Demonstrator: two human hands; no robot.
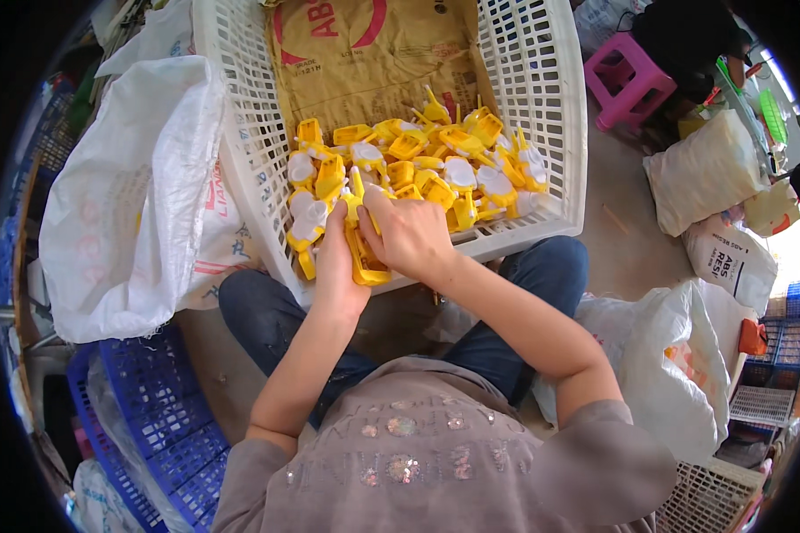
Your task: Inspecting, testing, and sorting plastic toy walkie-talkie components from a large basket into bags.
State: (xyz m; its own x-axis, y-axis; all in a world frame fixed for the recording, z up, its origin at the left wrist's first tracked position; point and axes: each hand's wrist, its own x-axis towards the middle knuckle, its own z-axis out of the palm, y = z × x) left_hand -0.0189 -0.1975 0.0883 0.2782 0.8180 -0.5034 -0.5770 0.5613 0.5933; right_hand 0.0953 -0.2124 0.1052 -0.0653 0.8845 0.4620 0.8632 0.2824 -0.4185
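The basket [577,115] stands at twelve o'clock, the pile [458,173] inside it. Left hand [332,265] and right hand [415,235] together hold one yellow part [358,253], between the basket's six and seven o'clock.

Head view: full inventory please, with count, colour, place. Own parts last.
Held part: one, yellow, between both hands
Small plastic parts: many, yellow and white, piled in crate
Crate: one, white, ahead
Paper sack: one, brown, inside crate
Left sacks: at least two, white, beside crate
Right sacks: several, whitish, right side
Stool: one, pink, upper right
Blue baskets: count unclear, lower left and far right
Rim clutter: too distorted to count
Shirt: one, grey-brown, bottom
Jeans: one pair, blue, below crate
Left hand, right hand: bare, fingers on held part
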